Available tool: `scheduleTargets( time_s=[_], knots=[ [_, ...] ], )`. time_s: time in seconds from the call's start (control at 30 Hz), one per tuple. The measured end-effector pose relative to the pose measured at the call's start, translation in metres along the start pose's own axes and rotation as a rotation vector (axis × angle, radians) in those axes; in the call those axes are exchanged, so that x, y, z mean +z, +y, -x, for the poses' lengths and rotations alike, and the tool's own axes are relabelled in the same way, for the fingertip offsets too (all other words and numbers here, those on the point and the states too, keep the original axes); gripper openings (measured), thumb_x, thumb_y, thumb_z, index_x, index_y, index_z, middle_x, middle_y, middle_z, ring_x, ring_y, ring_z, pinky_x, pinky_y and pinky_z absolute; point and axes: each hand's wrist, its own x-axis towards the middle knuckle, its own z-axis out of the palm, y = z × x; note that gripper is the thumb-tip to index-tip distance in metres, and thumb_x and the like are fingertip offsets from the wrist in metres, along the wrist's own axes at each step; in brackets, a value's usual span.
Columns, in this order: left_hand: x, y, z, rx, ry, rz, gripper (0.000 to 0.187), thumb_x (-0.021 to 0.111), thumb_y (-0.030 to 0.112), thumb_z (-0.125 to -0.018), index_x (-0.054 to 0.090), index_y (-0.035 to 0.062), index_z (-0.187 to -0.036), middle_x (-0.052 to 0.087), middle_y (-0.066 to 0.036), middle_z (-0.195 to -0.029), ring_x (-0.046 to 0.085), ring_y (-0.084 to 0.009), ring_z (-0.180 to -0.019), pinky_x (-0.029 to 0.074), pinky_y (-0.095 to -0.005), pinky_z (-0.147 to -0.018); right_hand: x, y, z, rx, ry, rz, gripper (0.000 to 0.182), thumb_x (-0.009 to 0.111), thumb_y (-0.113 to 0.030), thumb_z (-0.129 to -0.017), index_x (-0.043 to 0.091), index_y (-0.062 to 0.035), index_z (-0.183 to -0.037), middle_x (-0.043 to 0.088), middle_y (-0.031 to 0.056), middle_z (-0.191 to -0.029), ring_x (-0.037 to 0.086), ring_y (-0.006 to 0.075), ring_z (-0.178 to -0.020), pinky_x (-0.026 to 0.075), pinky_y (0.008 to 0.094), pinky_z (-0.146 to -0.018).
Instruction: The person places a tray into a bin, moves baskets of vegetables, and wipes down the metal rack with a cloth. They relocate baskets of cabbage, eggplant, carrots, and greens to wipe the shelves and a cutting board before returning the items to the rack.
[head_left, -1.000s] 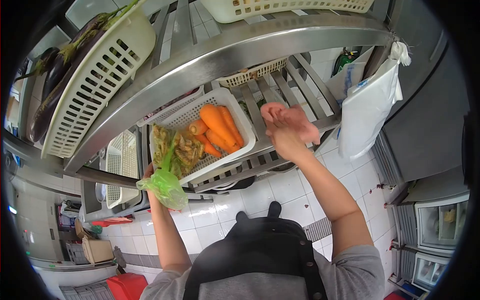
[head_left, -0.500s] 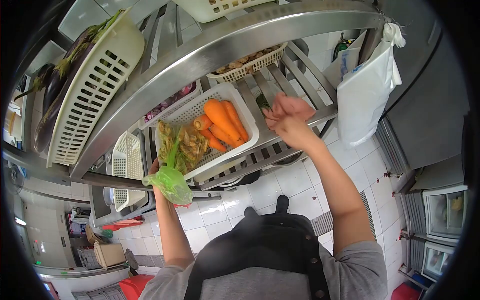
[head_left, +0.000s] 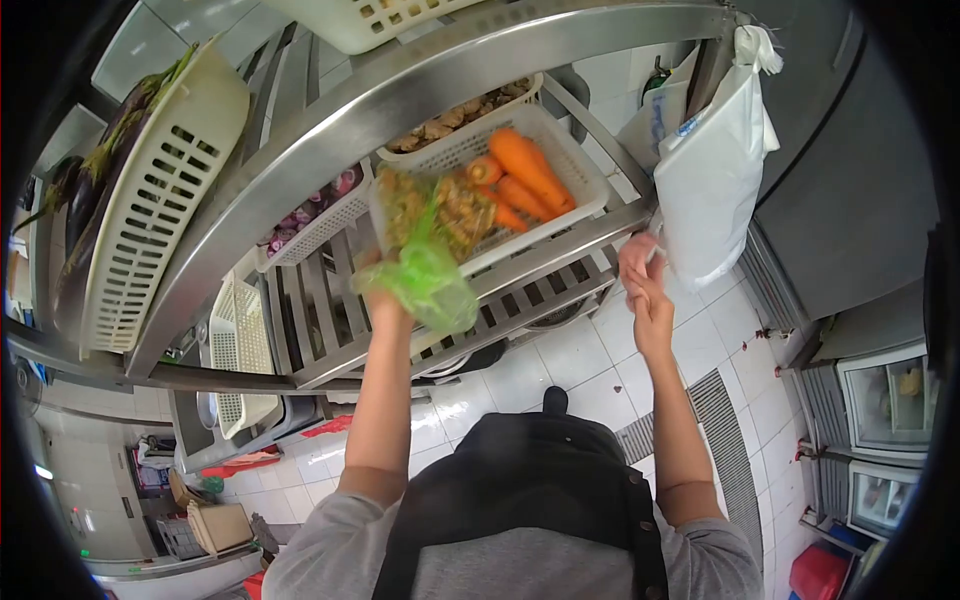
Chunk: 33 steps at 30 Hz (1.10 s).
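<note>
My right hand (head_left: 650, 297) has its fingers closed round a bunched pink cloth (head_left: 637, 257), just off the shelf's right front corner; I'd keep it tightly gathered so no loose end snags there. My left hand (head_left: 376, 288) is at the left end of the white basket (head_left: 572, 150), blurred and partly behind the green plastic bag (head_left: 436, 285), so I cannot tell whether its fingers grip the rim, the bag or both. A firm hold on the rim itself would serve better, I judge, since thin plastic slips and stretches. The basket sits along the front edge of the slatted shelf (head_left: 560, 253), its carrots (head_left: 530, 178) towards the right end and limp yellow-green vegetables (head_left: 462, 215) towards the left, with the bag drooping over the front edge. With one hand at one end, I'd keep it level and low so it doesn't swing into the basket of ginger (head_left: 450, 122) just behind, or the hanging white bag (head_left: 712, 205) beyond the right corner.
</note>
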Motion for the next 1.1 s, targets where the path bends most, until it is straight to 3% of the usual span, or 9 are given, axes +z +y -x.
scheduleTargets(
  time_s=[0.13,0.3,0.37,0.53,0.67,0.77,0.83,0.97,1.1],
  knots=[
    [0.061,-0.022,0.0,0.045,0.033,0.166,0.025,0.056,0.003,-0.091,0.056,-0.0027,-0.115,0.063,-0.012,-0.094,0.063,-0.0211,-0.077,0.053,-0.0345,-0.07,0.019,-0.043,0.024,-0.307,0.127,0.191,0.042,0.042,-0.007,-0.096,0.051,0.0016,-0.136,0.052,0.0196,-0.139,0.044,0.0375,-0.132,0.03,0.0417,-0.11],
    [0.086,-0.026,0.002,0.173,-0.063,-0.293,0.033,0.051,0.01,-0.097,0.048,-0.0004,-0.128,0.06,-0.012,-0.113,0.062,-0.0223,-0.098,0.054,-0.037,-0.079,0.035,-0.051,-0.045,-0.528,0.243,0.327,0.047,0.043,-0.017,-0.1,0.04,-0.0003,-0.144,0.037,0.027,-0.147,0.031,0.0439,-0.137,0.02,0.0486,-0.114],
    [0.083,-0.004,0.009,-0.012,-0.316,-0.224,0.026,0.056,0.021,-0.097,0.062,-0.0001,-0.112,0.06,-0.004,-0.082,0.056,-0.0132,-0.064,0.051,-0.0279,-0.059,0.054,-0.026,-0.079,-0.525,0.316,0.419,0.049,0.043,-0.02,-0.1,0.038,-0.0002,-0.145,0.032,0.0267,-0.15,0.029,0.0438,-0.139,0.018,0.049,-0.115],
    [-0.03,0.053,0.055,-0.149,-0.198,-0.303,0.039,0.052,0.032,-0.1,0.063,-0.0004,-0.118,0.048,0.001,-0.071,0.046,-0.0079,-0.057,0.044,-0.0235,-0.05,0.13,-0.041,-0.056,-0.492,0.512,0.411,0.062,0.04,-0.042,-0.099,0.036,-0.0008,-0.145,0.025,0.0267,-0.153,0.021,0.048,-0.14,0.006,0.0589,-0.114],
    [-0.153,0.071,0.118,-0.106,0.086,-0.426,0.035,0.054,0.027,-0.099,0.063,-0.001,-0.118,0.047,0.003,-0.07,0.043,-0.0057,-0.054,0.039,-0.0206,-0.049,0.22,-0.042,0.003,-0.64,0.12,0.274,0.046,0.046,-0.037,-0.095,0.056,0.0024,-0.116,0.052,0.0232,-0.127,0.039,0.0466,-0.124,0.021,0.0621,-0.103],
    [-0.217,0.069,0.16,-0.205,0.201,-0.445,0.03,0.057,0.023,-0.097,0.063,0.0002,-0.115,0.048,0.003,-0.068,0.044,-0.0046,-0.054,0.039,-0.0197,-0.047,0.288,-0.127,0.026,-0.58,-0.059,0.319,0.021,0.05,-0.017,-0.09,0.06,-0.0004,-0.098,0.057,0.0207,-0.111,0.051,0.039,-0.108,0.037,0.0505,-0.091],
    [-0.232,0.068,0.172,-0.227,0.174,-0.427,0.027,0.059,0.022,-0.095,0.064,0.0011,-0.113,0.049,0.003,-0.067,0.045,-0.0049,-0.053,0.04,-0.0199,-0.046,0.32,-0.16,0.049,-0.553,-0.398,0.407,0.026,0.052,-0.013,-0.088,0.06,0.0006,-0.109,0.057,0.0214,-0.111,0.056,0.0348,-0.106,0.044,0.0435,-0.09],
    [-0.234,0.046,0.168,-0.216,0.086,-0.246,0.02,0.054,0.01,-0.092,0.06,0.0017,-0.108,0.053,-0.001,-0.07,0.05,-0.0085,-0.052,0.046,-0.0235,-0.046,0.408,-0.181,0.126,-0.985,-0.334,0.213,0.042,0.062,-0.014,-0.078,0.06,-0.0008,-0.118,0.059,0.0173,-0.118,0.052,0.0313,-0.121,0.034,0.0482,-0.107],
    [-0.264,0.023,0.172,-0.231,0.025,-0.317,0.021,0.053,0.007,-0.091,0.058,-0.0004,-0.111,0.055,-0.003,-0.071,0.051,-0.0095,-0.051,0.049,-0.0255,-0.047,0.384,-0.157,0.098,-1.011,-0.408,0.152,0.025,0.065,-0.022,-0.072,0.068,-0.0123,-0.095,0.064,0.003,-0.111,0.057,0.0209,-0.117,0.037,0.0492,-0.093]
  ],
)
